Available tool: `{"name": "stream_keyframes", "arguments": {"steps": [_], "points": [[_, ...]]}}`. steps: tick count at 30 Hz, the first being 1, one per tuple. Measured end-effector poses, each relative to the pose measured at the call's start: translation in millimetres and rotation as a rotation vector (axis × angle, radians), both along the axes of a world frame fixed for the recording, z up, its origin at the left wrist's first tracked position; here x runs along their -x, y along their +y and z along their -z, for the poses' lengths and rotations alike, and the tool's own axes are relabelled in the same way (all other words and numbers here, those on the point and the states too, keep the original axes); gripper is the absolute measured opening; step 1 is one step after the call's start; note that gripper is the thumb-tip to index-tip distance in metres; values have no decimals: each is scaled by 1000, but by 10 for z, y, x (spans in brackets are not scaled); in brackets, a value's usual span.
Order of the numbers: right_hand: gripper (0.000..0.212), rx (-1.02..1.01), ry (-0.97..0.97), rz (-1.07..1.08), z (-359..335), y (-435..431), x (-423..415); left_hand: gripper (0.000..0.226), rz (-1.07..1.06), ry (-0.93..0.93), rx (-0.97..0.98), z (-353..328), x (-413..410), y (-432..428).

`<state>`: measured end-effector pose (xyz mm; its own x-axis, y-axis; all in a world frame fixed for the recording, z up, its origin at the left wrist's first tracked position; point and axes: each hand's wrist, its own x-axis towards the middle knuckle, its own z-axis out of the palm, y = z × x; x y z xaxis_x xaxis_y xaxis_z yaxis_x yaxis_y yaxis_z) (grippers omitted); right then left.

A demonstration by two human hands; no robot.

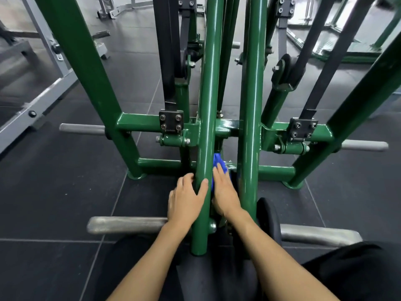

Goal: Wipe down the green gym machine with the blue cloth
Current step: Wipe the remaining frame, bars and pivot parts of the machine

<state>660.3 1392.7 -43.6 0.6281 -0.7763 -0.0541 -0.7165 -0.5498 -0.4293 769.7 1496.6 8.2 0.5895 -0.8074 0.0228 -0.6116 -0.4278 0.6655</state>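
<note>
Lower centre: blue cloth against the green gym machine.
Your left hand wraps its glossy round tube, which runs up-frame; your right hand presses the crumpled cloth, fingers flat.

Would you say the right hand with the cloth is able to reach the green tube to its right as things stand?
Probably yes: the right hand presses the blue cloth in the gap beside the right tube, nothing visibly between; the left hand grips the left tube.

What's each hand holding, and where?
Left hand grips the green tube near its lower end. Right hand holds nothing; flat fingers press the blue cloth against it.
</note>
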Motion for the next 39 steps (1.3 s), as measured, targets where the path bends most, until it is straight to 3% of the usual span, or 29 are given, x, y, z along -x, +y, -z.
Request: {"name": "stream_keyframes", "arguments": {"steps": [6,14,16,20,21,22,24,26,27,31,34,39], "points": [[73,-355,-325,268,-36,-182,-103,54,36,16,-1,29,-34,-14],[64,-378,-254,269,-377,-318,-181,53,47,-16,-18,64,-32,-6],[64,-391,-325,317,-364,-162,-155,50,49,-14,-20,71,-32,-24],[57,-521,-662,432,-270,-52,-65,47,38,-5,-19,70,-26,-31],[59,-503,-657,427,-249,-46,-53,47,38,-4,-17,73,-29,-23],[60,-445,-595,395,-243,-27,-55,47,39,-1,-14,74,-31,-19],[54,-136,-347,257,-218,-23,-90,46,43,5,-8,66,-31,-12],[46,266,36,83,-150,-73,-143,46,44,3,-16,59,-32,-3],[48,358,256,51,-129,-94,-175,47,47,-1,-23,51,-26,-1],[60,334,820,86,-340,-50,-270,48,58,-18,-34,22,-16,3],[70,503,1147,-96,-506,42,-325,50,69,-28,-47,2,-20,5],[74,609,1310,-237,-525,92,-248,52,71,-32,-48,-27,-7,26]]}}
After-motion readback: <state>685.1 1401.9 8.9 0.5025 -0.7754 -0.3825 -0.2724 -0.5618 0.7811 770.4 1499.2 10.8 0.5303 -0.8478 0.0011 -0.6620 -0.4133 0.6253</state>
